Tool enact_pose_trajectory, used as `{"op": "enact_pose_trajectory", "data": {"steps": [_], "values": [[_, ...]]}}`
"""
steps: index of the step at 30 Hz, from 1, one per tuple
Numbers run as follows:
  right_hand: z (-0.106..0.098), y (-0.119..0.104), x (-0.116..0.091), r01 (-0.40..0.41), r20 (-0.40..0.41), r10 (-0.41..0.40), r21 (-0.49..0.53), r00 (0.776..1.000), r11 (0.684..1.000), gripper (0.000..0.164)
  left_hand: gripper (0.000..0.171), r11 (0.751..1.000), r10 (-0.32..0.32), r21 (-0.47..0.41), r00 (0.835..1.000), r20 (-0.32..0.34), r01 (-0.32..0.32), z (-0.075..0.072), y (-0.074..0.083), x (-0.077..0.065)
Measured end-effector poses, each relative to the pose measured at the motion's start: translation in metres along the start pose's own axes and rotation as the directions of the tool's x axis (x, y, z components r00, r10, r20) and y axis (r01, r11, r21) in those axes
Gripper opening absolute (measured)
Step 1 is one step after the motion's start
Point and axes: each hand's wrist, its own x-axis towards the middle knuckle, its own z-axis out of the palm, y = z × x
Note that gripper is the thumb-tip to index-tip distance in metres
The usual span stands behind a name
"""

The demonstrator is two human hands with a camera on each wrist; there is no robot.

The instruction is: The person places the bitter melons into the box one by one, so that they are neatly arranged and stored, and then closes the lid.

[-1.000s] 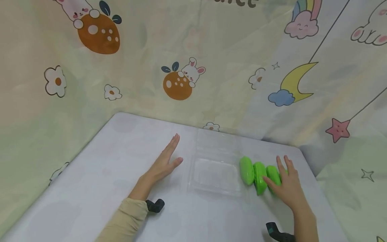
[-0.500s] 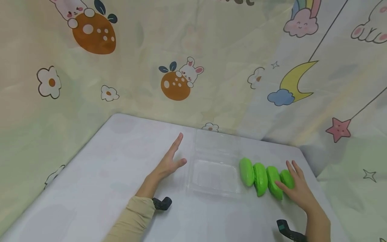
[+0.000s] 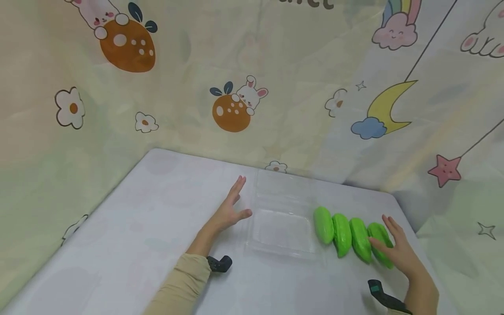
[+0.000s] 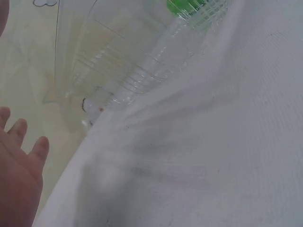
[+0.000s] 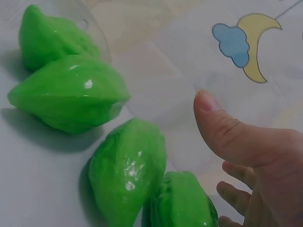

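Several glossy, bright green fruit-shaped pieces with ridges and pointed ends lie side by side on the right of the table; the leftmost green piece (image 3: 323,225) sits right at the box's edge. My right hand (image 3: 401,254) hovers by the rightmost green piece (image 3: 379,245), thumb and fingers spread, and overlaps it in the head view. In the right wrist view, its thumb (image 5: 227,130) is apart from the green pieces. My left hand (image 3: 226,215), fingers extended and thumb out, is left of a clear plastic clamshell box (image 3: 281,231), holding nothing.
The box's raised or folded-back transparent lid (image 3: 284,186) reaches toward the table's back edge. A white table (image 3: 130,232) carries everything, with a cartoon-printed cloth (image 3: 177,65) behind it. Dark camera mounts (image 3: 220,264) stick out from both wrists.
My right hand has moved to the right and nearer along the row, uncovering the green pieces it hid. My left hand has shifted slightly right, closer to the box.
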Motion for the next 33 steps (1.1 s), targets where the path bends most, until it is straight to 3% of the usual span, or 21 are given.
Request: {"op": "enact_pose_trajectory", "data": {"steps": [7,13,21,33], "values": [[-0.011,0.01,-0.002,-0.032,0.038,0.028,0.089,0.999,0.995,0.089,0.106,0.997,0.0,-0.083,0.998,0.057,0.005,0.008,0.0,0.006],[-0.013,0.015,-0.008,-0.059,0.053,0.051,0.159,0.997,0.985,0.09,0.102,0.996,-0.024,-0.087,0.994,0.107,0.034,0.014,0.001,0.007],[-0.011,0.013,-0.007,-0.11,0.095,0.098,0.128,0.991,0.986,0.091,0.099,0.996,-0.043,-0.075,0.989,0.143,0.054,0.018,0.0,0.007],[-0.008,0.023,-0.007,-0.118,0.114,0.099,0.179,0.989,0.977,0.095,0.103,0.982,-0.016,-0.18,0.978,0.208,0.054,0.02,-0.008,0.006]]}}
